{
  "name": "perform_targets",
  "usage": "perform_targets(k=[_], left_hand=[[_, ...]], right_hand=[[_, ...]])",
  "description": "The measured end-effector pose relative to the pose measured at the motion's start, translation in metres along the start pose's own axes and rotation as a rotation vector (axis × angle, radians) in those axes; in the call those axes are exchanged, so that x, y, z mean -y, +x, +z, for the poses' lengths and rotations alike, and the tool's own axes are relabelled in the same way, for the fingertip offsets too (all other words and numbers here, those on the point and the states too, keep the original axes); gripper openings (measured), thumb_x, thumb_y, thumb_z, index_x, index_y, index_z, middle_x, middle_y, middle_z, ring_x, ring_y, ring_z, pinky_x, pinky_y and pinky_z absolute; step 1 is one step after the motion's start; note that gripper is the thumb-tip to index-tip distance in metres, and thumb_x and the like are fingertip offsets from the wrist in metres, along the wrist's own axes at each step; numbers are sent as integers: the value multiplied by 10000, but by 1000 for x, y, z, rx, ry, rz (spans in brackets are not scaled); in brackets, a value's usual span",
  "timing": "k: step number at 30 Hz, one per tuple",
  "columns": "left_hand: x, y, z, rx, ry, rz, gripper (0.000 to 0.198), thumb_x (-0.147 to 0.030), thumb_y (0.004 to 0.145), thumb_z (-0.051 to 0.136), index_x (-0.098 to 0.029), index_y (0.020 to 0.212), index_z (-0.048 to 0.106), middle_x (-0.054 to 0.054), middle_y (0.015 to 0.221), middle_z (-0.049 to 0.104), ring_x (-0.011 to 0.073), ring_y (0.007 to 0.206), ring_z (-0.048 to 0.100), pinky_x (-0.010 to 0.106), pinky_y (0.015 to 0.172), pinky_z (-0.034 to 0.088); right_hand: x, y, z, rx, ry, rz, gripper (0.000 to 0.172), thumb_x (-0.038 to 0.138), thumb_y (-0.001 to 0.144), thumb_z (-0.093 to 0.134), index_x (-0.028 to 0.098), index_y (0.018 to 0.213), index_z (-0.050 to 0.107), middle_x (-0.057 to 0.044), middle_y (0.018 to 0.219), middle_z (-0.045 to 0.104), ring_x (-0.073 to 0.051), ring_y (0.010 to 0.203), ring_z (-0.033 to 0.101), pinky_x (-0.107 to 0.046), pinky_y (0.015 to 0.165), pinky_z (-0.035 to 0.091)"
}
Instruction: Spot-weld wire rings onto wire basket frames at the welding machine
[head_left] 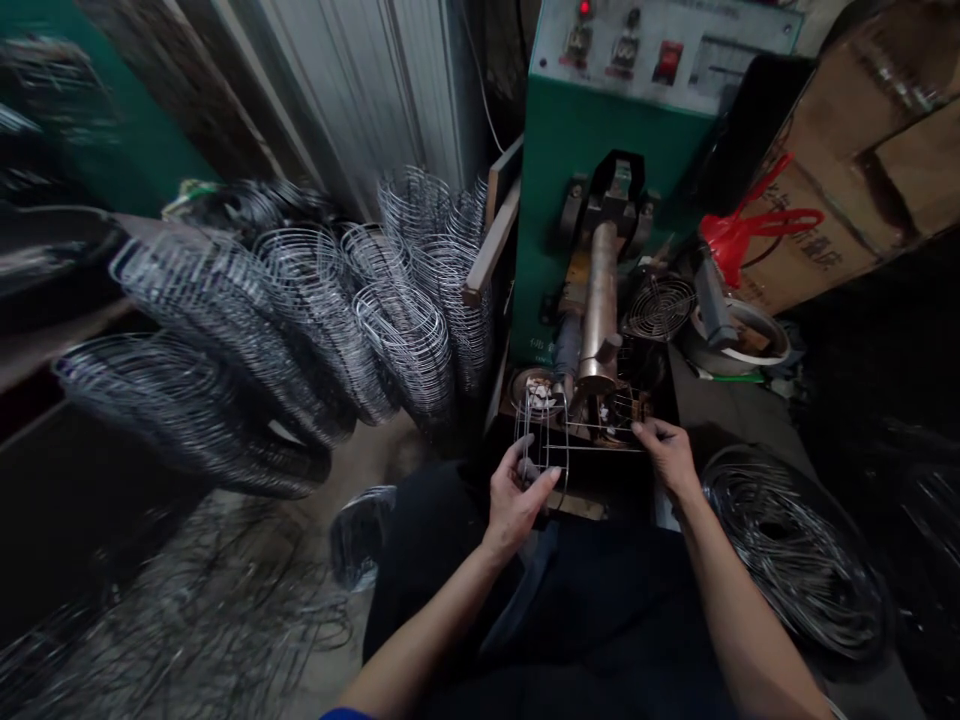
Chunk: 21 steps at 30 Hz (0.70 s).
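Observation:
Below the metal cylinder (602, 300) of a green machine (547, 180), a small wire frame (555, 445) is held between my two hands. My left hand (517, 492) is closed on its left, looped part, with the thumb along the wire. At the right end of its long thin wires, my right hand (667, 455) pinches them between thumb and fingers. A round dish (517, 388) with white pieces sits behind the wire loops.
Tall stacks of bent wire rings (405, 330) stand on the left, beside a wooden bar (491, 245). To the right are a wire coil (787, 550), a bowl (780, 345), a red-handled thing (727, 240) and cardboard boxes (840, 180). Loose wires (225, 600) cover the floor.

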<state>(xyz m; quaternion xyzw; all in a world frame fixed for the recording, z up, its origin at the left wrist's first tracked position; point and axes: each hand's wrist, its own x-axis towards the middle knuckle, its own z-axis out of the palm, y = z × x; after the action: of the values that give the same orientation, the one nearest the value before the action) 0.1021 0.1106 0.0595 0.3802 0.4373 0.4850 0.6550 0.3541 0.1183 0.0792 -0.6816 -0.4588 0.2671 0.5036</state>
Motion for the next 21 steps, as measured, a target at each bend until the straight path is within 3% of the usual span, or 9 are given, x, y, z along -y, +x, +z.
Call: perform_targets(k=[21], left_hand=[[-4, 19, 7, 13, -42, -3, 775, -406, 692, 846, -132, 1350, 542, -105, 575, 457, 65, 390, 444, 200, 388, 428]], right_hand=[[-4, 17, 4, -4, 78, 2, 613, 643, 680, 746, 211, 494, 353, 57, 524, 304, -94, 545, 275, -263, 538, 262]])
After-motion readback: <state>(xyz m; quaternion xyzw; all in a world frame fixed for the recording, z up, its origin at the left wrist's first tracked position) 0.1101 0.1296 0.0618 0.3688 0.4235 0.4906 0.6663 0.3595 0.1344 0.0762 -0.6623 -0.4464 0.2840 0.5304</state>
